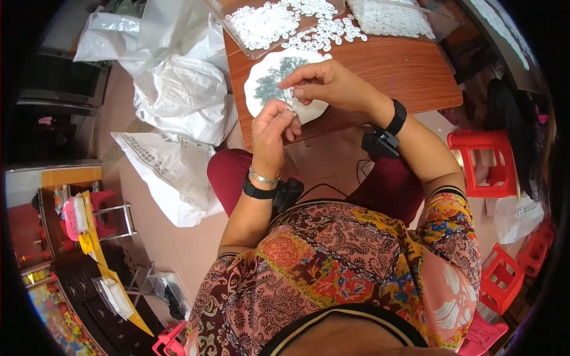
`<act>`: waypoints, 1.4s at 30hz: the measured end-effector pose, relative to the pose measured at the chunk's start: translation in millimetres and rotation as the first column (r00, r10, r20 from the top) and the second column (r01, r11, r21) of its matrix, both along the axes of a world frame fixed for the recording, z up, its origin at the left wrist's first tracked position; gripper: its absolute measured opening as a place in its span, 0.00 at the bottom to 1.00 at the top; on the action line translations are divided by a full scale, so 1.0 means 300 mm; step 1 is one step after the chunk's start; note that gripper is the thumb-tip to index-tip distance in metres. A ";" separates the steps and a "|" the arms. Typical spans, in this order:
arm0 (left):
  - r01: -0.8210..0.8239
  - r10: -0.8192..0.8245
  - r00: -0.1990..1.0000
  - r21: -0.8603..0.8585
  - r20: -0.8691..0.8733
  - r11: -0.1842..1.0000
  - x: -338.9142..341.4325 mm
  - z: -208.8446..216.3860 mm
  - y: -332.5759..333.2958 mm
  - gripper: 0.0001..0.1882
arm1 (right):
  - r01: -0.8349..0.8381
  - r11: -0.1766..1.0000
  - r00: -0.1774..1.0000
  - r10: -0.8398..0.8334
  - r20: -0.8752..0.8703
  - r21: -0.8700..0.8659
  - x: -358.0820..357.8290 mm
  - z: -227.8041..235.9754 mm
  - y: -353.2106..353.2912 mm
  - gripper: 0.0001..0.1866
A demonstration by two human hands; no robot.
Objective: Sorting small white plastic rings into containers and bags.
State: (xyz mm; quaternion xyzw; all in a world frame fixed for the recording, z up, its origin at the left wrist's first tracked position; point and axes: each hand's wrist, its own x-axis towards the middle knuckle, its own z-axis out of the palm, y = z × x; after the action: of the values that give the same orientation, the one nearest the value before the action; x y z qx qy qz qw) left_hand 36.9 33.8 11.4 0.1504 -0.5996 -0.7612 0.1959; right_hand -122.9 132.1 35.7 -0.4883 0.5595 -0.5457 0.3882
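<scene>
Over the near edge of the wooden table, my left hand (pixel 274 126) pinches a small white ring-like plastic piece (pixel 289 108) between thumb and fingertips. Just above it, my right hand (pixel 330 86) is closed in a pinch near the same spot, with something small and whitish at its fingertips that I cannot make out. Beneath both hands lies a white plate (pixel 254 75) with a wavy rim. On it is a spread heap of tiny grey metal-looking parts (pixel 270 89), partly covered by my right hand.
A clear tray (pixel 238 43) of small white oval pieces (pixel 261 26) stands at the far left of the wooden table (pixel 404 77). More pieces lie loose, and others fill a clear container (pixel 395 21). White sacks (pixel 178 95) sit at left, a red stool (pixel 484 163) at right.
</scene>
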 end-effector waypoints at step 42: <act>-0.146 0.150 0.988 -0.074 0.049 0.987 -0.004 0.001 0.016 0.07 | 0.080 0.995 0.988 -0.088 -0.126 -0.067 0.053 0.016 0.023 0.08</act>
State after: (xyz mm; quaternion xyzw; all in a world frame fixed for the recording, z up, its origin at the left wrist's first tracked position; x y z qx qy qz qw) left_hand 35.6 38.6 11.7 0.2080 -0.6182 -0.7187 0.2408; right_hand -107.2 139.0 40.5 -0.5101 0.5864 -0.5459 0.3130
